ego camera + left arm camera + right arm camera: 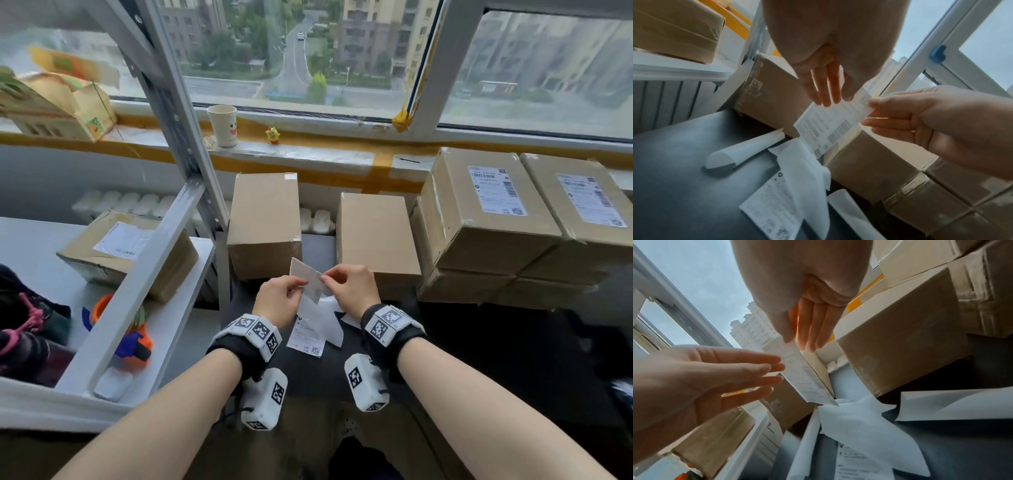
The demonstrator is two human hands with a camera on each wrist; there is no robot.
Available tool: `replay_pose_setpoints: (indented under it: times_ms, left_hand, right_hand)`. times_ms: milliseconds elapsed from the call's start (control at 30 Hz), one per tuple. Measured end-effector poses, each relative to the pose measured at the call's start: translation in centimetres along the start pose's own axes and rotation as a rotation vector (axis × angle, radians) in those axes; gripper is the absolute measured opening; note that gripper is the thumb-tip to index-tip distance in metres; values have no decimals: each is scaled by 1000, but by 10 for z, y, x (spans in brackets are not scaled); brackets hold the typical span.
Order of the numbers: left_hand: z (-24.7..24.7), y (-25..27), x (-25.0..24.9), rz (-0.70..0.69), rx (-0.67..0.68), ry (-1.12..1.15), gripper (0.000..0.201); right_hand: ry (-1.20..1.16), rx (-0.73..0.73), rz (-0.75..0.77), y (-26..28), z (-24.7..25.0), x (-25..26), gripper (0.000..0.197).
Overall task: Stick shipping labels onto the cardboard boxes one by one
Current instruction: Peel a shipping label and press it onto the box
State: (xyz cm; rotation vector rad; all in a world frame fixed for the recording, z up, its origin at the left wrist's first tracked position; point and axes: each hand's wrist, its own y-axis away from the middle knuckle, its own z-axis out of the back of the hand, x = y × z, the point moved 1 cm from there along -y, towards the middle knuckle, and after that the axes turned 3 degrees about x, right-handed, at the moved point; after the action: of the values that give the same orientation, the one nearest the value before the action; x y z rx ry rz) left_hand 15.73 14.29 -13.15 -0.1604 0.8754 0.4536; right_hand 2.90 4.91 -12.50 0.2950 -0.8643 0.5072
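Observation:
Both hands hold one white printed shipping label [310, 282] up over the dark table [496, 342]. My left hand [301, 286] pinches its upper edge between thumb and fingers [824, 94]. My right hand [325, 279] pinches a corner of the label [830, 128] between thumb and forefinger [789, 335]. The label [807, 379] hangs down with its barcode side facing the wrist cameras. Just behind the hands stand two plain cardboard boxes, the left box [265, 222] and the right box [376, 236], neither with a label on top.
Peeled backing sheets [325, 322] and another printed label [306, 337] lie on the table under the hands. Stacked boxes with labels [486, 212] fill the right. A white shelf [178, 325] on the left holds a labelled box [126, 253] and a tape dispenser [133, 342].

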Motion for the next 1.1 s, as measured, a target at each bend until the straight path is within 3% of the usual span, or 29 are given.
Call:
replay_pose_setpoints:
  times_ms: [167, 600, 933, 1100]
  left_hand:
    - [2, 0, -14, 24, 2, 215, 24]
    - [16, 11, -22, 64, -80, 366, 16]
    - [21, 15, -26, 74, -133, 318, 10]
    - [21, 17, -25, 65, -95, 288, 6]
  right_hand:
    - [-180, 12, -31, 6, -1, 16, 12]
    - [-557, 47, -70, 25, -9, 35, 19]
    - [-654, 36, -81, 34, -10, 37, 20]
    - [-743, 9, -122, 35, -11, 33, 12]
